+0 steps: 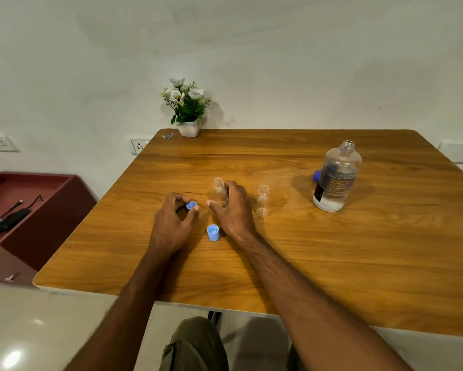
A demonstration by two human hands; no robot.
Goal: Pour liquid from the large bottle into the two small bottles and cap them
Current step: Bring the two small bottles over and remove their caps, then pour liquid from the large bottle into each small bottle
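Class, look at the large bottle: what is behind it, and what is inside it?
Behind the large bottle, a blue cap peeks out, mostly covered. Inside, clear liquid fills only the bottom; the label hides part.

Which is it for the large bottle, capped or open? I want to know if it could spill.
Open. The large bottle stands upright, its threaded neck bare; a blue cap lies beside it.

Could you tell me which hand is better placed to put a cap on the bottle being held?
Left. The left hand already pinches a cap, while the right hand steadies the bottle.
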